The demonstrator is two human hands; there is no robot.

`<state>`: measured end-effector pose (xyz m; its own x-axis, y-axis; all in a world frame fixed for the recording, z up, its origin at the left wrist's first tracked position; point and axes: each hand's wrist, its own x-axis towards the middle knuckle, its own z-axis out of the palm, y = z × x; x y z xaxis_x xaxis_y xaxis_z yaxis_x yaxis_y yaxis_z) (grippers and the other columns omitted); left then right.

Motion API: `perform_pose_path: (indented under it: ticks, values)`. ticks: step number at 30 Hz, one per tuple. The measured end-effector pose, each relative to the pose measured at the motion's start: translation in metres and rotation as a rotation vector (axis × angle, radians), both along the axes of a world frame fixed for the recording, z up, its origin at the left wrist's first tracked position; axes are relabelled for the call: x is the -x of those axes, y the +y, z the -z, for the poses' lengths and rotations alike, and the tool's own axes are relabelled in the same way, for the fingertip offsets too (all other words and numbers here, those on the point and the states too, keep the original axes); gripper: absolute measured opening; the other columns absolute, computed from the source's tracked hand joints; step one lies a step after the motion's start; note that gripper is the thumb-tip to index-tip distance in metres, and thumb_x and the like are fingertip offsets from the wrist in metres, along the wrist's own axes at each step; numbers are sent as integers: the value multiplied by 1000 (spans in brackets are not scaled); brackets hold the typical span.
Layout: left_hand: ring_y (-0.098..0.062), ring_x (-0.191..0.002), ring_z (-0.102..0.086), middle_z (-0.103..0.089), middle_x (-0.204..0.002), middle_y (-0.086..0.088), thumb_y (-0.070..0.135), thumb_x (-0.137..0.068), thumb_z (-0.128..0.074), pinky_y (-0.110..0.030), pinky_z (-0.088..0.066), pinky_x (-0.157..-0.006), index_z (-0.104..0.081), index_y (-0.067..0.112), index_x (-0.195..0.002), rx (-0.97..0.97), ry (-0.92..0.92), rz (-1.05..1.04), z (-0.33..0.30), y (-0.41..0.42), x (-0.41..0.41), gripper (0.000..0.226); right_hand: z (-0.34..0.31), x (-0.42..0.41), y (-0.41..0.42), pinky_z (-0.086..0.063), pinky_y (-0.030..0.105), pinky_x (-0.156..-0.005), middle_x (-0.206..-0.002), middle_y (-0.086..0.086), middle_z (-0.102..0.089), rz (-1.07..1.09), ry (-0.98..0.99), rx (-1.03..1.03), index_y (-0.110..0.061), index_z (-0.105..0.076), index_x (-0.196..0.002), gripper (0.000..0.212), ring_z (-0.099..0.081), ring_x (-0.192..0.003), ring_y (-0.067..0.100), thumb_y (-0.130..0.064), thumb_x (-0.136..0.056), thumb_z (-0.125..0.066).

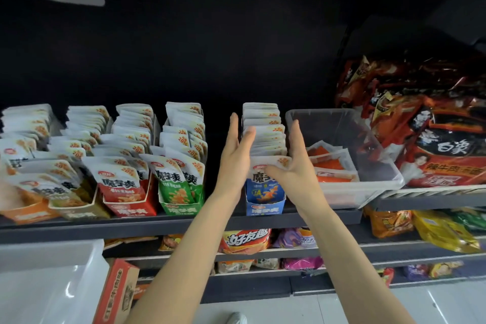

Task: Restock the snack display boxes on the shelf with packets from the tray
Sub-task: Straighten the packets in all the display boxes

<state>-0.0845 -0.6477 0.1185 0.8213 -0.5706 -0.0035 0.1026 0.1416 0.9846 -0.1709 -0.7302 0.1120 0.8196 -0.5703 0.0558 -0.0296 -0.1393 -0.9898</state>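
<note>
Both hands are flanking the blue display box (265,201) on the shelf (184,221): the left hand (234,155) is pressing straight fingers against the packet row (265,134). The right hand (292,166), fingers spread, is touching the front packet. The clear tray (368,187), just right, is holding orange packets (330,166).

I see large red noodle bags (431,139) piled at the right, chip bags (246,241) on the lower shelf, and a red carton (115,292) on the floor.

A shop: tiered shelves (184,221) stocked with packaged snacks (123,181) in display boxes (265,209)
</note>
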Motion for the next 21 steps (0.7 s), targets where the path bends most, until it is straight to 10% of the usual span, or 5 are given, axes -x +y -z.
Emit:
perform_pose_path:
  ticks: [4, 9, 21]
  values:
    - [14, -94, -53, -50, -118, 25, 33, -98, -44, -7, -45, -72, -20, 32, -149, 2, 79, 39, -1, -7, -4, 56, -7, -10, -7, -41, 30, -104, -146, -5, -41, -33, 2, -102, -30, -9, -152, 89, -44, -129, 9, -2, -81, -55]
    - [-9, -136, -33, -28, -154, 6, 25, -99, -41, -34, -29, -113, -17, 32, -149, 21, 67, 50, -4, -10, -4, 56, -15, -24, -5, -36, 34, -110, -146, -3, -43, -84, -8, -153, -32, -10, -151, 91, -43, -131, 10, -17, -72, -52]
    - [-6, -144, -12, -8, -159, 10, 44, -98, -40, -38, -16, -119, -9, 33, -150, -57, -109, -16, -8, -6, -12, 62, -34, -42, -19, -3, 16, -106, -160, -3, 3, -104, 198, 269, -16, -4, -153, 77, 4, -145, 6, -20, -94, -53]
